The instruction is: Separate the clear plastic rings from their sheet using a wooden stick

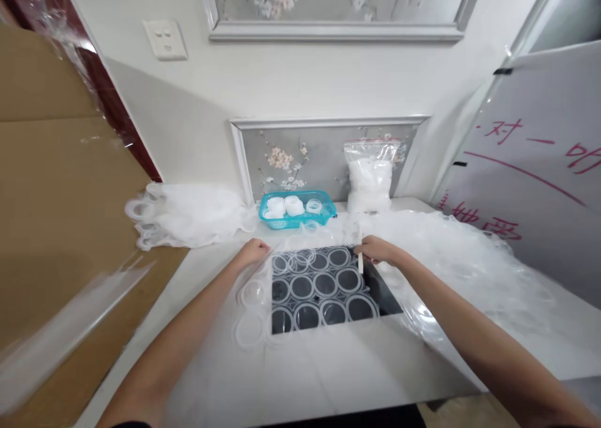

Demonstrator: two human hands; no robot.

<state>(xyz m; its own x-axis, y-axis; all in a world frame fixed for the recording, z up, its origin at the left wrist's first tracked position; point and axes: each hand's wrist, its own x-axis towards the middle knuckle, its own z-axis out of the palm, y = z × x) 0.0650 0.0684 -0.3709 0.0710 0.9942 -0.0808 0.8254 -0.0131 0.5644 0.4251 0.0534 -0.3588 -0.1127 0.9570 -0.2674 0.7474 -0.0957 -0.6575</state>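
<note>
A translucent plastic sheet with ring shapes (325, 284) lies over a dark mat (385, 298) on the white table. My left hand (254, 251) is closed at the sheet's upper left edge and pinches its film, which stretches blurred toward me. In my right hand (377, 250) is a thin white stick (360, 262), held upright over the sheet's upper right edge. More pale rings (250, 328) show at the sheet's left side, beyond the dark mat.
Behind the mat stands a blue basket (298, 223) with white rings inside. A zip bag of white pieces (370, 181) leans on the wall. Ring-cut plastic sheets are piled at left (192, 212) and right (469, 265). Cardboard (42, 184) borders the table's left.
</note>
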